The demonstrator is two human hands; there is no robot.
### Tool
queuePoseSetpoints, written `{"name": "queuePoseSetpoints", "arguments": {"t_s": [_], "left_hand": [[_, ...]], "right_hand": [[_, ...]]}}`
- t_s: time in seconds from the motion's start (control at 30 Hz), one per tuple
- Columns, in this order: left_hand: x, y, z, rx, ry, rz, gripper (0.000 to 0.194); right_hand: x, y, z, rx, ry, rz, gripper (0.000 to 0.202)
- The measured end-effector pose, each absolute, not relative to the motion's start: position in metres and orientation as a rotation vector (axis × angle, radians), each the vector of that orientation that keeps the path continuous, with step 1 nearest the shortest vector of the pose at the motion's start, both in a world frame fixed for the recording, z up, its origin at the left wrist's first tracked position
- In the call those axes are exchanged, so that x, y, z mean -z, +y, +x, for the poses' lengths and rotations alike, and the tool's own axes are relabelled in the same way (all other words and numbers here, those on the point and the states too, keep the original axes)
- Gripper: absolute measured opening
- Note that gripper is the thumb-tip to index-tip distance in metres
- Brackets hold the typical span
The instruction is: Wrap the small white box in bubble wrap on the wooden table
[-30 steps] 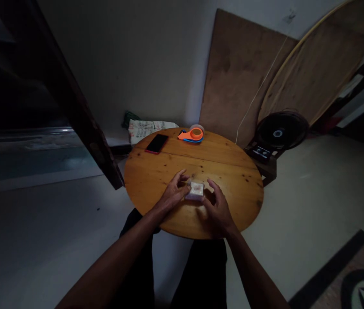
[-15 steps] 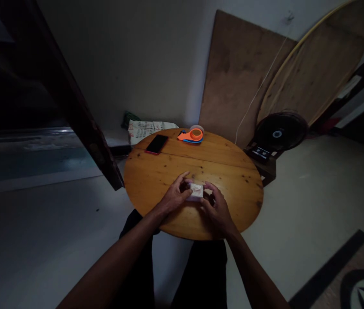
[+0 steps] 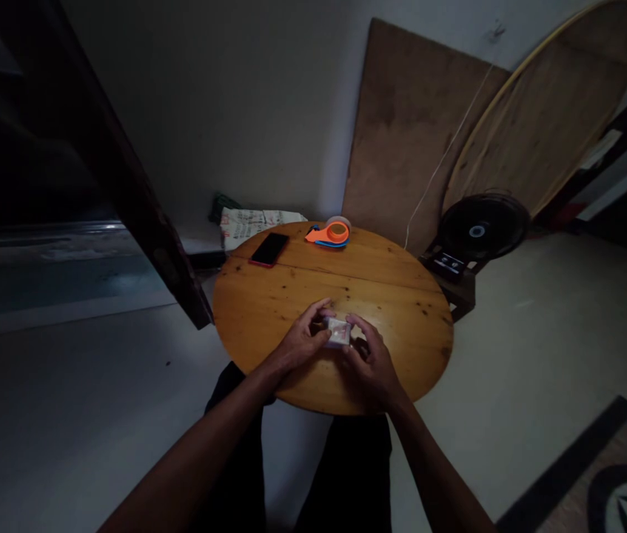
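A small whitish box (image 3: 338,332) with faint reddish marks on its top is held between my two hands near the front of the round wooden table (image 3: 257,311). My left hand (image 3: 305,337) grips its left side, the thumb at the near left edge and the fingers curled behind. On the other side, my right hand (image 3: 369,355) has its thumb and index finger against the right edge. Dim light hides the box's exact kind and whether it touches the tabletop.
At the table's far side lie a phone with a red edge (image 3: 269,249) and an orange and blue tape dispenser (image 3: 332,233). A black fan (image 3: 477,231) stands to the right. Boards (image 3: 413,133) lean on the wall; a dark door frame (image 3: 141,192) rises on the left.
The box's top now looks flatter, with reddish marks showing where a pale, shiny patch was. My right hand has shifted slightly left, its fingers closer against the box.
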State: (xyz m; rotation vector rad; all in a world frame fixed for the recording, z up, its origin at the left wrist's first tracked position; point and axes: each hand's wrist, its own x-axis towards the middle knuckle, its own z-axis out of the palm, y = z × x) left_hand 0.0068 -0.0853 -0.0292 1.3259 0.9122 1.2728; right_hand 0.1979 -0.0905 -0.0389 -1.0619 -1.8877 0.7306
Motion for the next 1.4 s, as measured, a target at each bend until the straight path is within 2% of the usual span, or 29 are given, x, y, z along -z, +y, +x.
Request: {"name": "queuePoseSetpoints", "arguments": {"t_s": [0.23,0.47,0.73,0.97,1.07,1.27,1.4], "left_hand": [[0.031,-0.083,0.008,-1.281,0.924,1.323,0.063],[0.038,-0.080,0.006,-1.293,0.943,1.350,0.062],[0.042,-0.078,0.007,-1.306,0.937,1.353,0.060],[0.041,-0.081,0.006,-1.311,0.920,1.346,0.060],[0.040,-0.081,0.006,-1.314,0.905,1.304,0.062],[0.038,-0.077,0.002,-1.444,0.953,1.139,0.065],[0.040,-0.074,-0.001,-1.513,0.992,1.126,0.066]], "right_hand": [[0.035,-0.095,0.198,-0.563,-1.911,-1.093,0.056],[0.027,-0.097,0.192,-0.135,-2.116,-1.083,0.041],[0.032,-0.097,0.189,0.033,-2.219,-1.049,0.032],[0.028,-0.098,0.188,-0.020,-2.221,-1.120,0.045],[0.028,-0.097,0.189,-0.109,-2.163,-1.115,0.039],[0.036,-0.093,0.197,-0.477,-1.702,-1.169,0.021],[0.036,-0.091,0.197,-0.532,-1.687,-1.170,0.018]]}}
